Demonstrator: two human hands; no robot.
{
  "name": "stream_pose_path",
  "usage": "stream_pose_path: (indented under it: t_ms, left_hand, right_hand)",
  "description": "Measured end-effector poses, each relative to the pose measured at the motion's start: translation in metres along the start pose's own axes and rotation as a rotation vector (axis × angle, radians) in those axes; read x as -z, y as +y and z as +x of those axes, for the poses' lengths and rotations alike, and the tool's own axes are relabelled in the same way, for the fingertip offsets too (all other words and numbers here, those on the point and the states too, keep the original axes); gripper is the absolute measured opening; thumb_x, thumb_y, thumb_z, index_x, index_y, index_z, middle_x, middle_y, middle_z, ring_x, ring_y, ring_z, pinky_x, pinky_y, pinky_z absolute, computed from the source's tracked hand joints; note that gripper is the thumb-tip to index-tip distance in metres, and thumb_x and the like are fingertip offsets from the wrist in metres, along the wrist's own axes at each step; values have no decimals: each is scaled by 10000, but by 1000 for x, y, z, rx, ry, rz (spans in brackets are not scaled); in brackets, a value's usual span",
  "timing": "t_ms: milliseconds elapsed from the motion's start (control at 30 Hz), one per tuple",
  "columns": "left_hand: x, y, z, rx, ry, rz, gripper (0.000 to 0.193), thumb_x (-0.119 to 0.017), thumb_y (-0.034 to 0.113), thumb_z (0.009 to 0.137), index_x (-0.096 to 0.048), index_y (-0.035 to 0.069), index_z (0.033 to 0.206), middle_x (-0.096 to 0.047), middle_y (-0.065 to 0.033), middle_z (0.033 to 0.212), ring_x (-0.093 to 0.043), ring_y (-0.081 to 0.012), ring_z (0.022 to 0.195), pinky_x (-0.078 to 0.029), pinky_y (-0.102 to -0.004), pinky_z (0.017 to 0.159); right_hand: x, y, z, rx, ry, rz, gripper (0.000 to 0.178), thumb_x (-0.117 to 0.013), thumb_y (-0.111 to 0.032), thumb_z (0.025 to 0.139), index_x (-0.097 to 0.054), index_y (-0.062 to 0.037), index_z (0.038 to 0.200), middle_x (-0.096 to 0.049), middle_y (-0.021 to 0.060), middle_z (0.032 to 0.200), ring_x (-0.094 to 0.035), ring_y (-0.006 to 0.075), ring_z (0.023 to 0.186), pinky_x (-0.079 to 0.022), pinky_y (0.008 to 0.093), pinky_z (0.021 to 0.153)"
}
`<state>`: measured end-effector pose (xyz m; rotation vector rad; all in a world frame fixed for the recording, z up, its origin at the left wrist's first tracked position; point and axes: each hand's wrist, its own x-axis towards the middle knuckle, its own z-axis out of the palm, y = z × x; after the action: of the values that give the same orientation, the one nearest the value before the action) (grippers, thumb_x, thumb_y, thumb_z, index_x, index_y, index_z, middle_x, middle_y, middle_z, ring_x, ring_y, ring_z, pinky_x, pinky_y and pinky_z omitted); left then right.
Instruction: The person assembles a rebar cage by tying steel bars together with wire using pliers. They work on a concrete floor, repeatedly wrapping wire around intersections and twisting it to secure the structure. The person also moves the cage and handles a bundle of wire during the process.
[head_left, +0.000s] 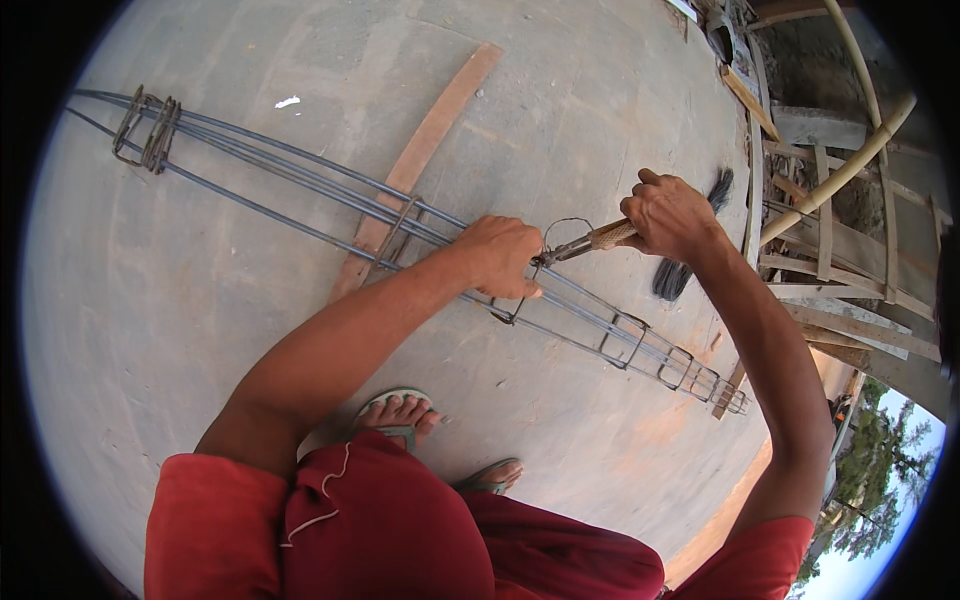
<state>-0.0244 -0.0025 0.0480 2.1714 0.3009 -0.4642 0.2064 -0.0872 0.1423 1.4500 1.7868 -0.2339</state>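
A long cage of steel reinforcing bars [272, 150] runs slantwise across the floor in front of me, with square stirrups [632, 340] around it. My left hand [500, 252] is closed around the bars near the middle, beside a stirrup [503, 314]. In my closed right hand [672, 215] are pincers [576, 248] with tan wrapped handles. Their jaws meet the bars right by my left fingers, and a thin wire [568, 220] loops up there. Exactly what the jaws grip is too small to tell.
Several stirrups [158, 135] are bunched at the cage's far left end. A wooden plank [440, 125] lies under the bars, and a smaller wood piece [735, 385] under the right end. Dark tie wire [672, 278] lies beyond my right hand. Timber framing and a pole [830, 180] edge the right.
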Motion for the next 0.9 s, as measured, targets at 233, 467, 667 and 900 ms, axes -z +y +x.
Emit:
stream_pose_path:
  t_ms: [233, 467, 667, 900]
  left_hand:
    - [-10, -6, 2, -18, 50, -47, 483, -911, 357, 797, -784, -40, 1043, -761, -227, 875, -761, -382, 901, -585, -466, 834]
    - [1, -3, -1, 19, 16, -93, 458, -921, 322, 794, -787, -39, 1043, -761, -242, 864, -768, -387, 891, -590, -461, 817]
    - [-1, -4, 1, 2, 13, -89, 440, -933, 317, 784, -802, -15, 1041, -765, -223, 846, -773, -374, 883, -595, -458, 814]
    - [-6, -5, 5, 35, -7, -97, 486, -936, 328, 773, -801, 7, 1112, -771, -214, 863, -775, -358, 882, -594, -451, 810]
  right_hand:
    - [17, 11, 7, 19, -379, 400, 508, -938, -322, 735, -688, -10, 1049, -759, 118, 842, -758, 320, 854, -622, 407, 749]
    - [0, 13, -21, 438, 464, -117, 228, -703, -161, 950, -674, -78, 1160, -721, 11, 1059, -703, 130, 1019, -590, 314, 863]
    - [-12, 19, -20, 416, 331, -7, 333, -732, -311, 957, -698, -9, 1093, -724, 64, 926, -739, 182, 852, -607, 327, 763]
    - [-31, -19, -39, 130, -221, 740, 535, -571, -464, 1087, -678, 33, 924, -684, 206, 648, -750, 360, 669, -614, 471, 626]
